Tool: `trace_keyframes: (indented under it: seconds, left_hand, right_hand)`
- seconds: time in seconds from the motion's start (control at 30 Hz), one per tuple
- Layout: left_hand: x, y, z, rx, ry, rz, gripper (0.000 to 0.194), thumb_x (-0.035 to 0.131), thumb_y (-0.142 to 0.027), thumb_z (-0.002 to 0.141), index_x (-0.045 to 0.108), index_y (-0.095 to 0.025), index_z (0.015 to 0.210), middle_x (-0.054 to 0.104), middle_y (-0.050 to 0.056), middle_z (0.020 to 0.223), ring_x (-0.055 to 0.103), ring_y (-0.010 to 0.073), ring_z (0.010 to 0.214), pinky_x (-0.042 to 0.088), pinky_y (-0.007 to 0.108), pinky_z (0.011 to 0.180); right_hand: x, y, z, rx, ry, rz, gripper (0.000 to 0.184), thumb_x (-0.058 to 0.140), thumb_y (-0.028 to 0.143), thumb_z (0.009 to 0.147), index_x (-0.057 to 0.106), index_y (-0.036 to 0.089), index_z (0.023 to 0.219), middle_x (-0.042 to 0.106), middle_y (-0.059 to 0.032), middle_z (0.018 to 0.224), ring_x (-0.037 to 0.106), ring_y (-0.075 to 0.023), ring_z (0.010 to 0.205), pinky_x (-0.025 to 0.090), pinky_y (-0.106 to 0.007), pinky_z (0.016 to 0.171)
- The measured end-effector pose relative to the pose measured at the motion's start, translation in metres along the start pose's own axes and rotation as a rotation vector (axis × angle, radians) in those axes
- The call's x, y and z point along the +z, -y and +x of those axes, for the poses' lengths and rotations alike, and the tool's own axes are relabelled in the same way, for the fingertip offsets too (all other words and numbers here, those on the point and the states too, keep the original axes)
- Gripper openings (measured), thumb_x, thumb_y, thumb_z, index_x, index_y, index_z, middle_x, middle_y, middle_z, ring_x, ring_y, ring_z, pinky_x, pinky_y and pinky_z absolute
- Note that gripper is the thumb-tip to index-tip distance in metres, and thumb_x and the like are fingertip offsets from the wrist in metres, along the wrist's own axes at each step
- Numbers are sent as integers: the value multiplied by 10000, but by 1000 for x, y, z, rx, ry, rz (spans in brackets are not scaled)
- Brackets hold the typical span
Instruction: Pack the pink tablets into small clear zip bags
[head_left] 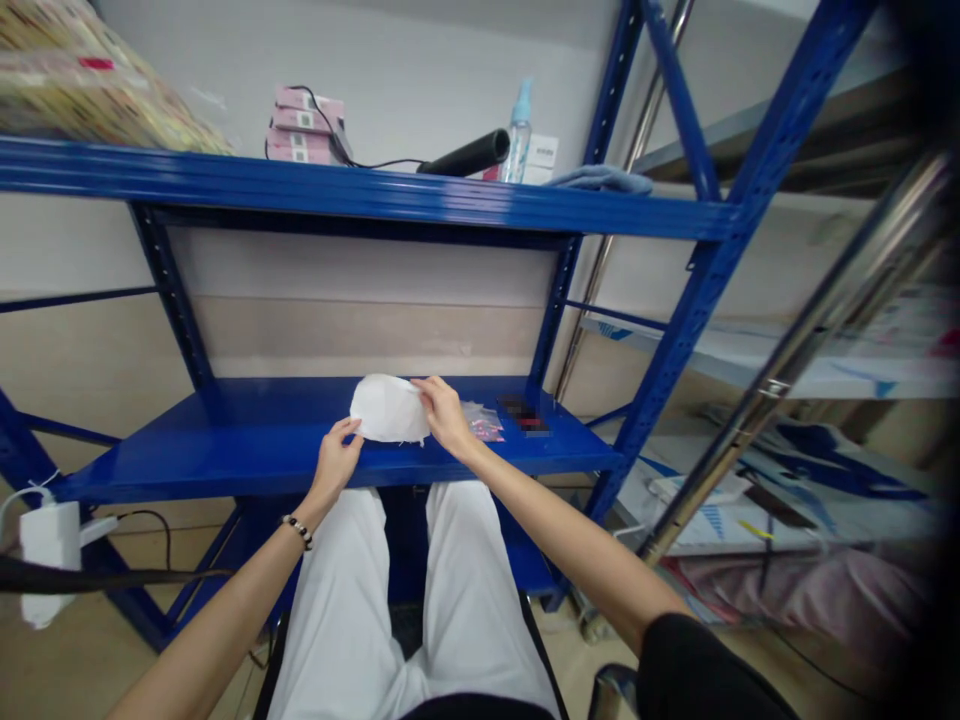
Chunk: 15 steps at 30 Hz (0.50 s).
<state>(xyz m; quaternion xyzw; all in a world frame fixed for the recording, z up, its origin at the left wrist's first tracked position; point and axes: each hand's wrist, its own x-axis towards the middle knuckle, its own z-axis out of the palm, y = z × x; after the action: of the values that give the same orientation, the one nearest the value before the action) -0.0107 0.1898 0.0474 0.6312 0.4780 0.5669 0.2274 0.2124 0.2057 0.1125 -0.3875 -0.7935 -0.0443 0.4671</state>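
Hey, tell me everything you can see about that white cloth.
The white cloth is plain, roughly oval and looks like fabric, with a few loose threads at its lower edge. It is spread out fairly flat, its left edge in the fingers of the left hand, its upper right side in those of the right hand. Whether it touches the blue shelf is unclear.

Two hands, one white piece — one plastic packet, one spray bottle
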Motion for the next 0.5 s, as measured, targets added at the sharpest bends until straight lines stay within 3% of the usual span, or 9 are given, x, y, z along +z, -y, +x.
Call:
trace_keyframes:
  seconds: [0.13, 0.23, 0.33, 0.5]
  left_hand:
    - [-1, 9, -16, -88, 19, 169, 390, 593, -116, 722, 667, -162, 1102, 349, 138, 1510, 275, 347, 1427, 249, 493, 1161]
    - [2, 3, -37, 17, -6, 254, 639, 577, -109, 730, 459, -161, 1356, 217, 150, 1571, 186, 312, 1464, 240, 478, 1168]
    - [6, 0, -51, 232, 143, 400, 790, 549, -105, 758, 267, -179, 1492, 157, 137, 1606, 162, 292, 1475, 242, 468, 1165]
    - [15, 13, -57, 396, 454, 589, 601, 468, -144, 856, 399, -211, 1449, 357, 113, 1544, 258, 298, 1447, 206, 493, 1161]
  right_hand:
    - [-1, 2, -25, -275, 198, -158, 365, 386, 31, 930, 648, 186, 1131, 597, -112, 1082, 500, -218, 994, 376, -368, 887]
    - [3, -4, -50, -383, 343, -219, 295, 415, 41, 935, 664, 183, 1003, 585, -98, 1020, 478, -211, 961, 366, -357, 857]
    - [10, -13, -66, -348, 416, -242, 244, 468, 29, 900, 659, 175, 943, 570, -87, 998, 468, -205, 942, 362, -333, 824]
    - [21, -17, -72, -151, 430, -291, 267, 485, -11, 837, 665, 167, 924, 579, -76, 1005, 483, -206, 958, 365, -325, 830]
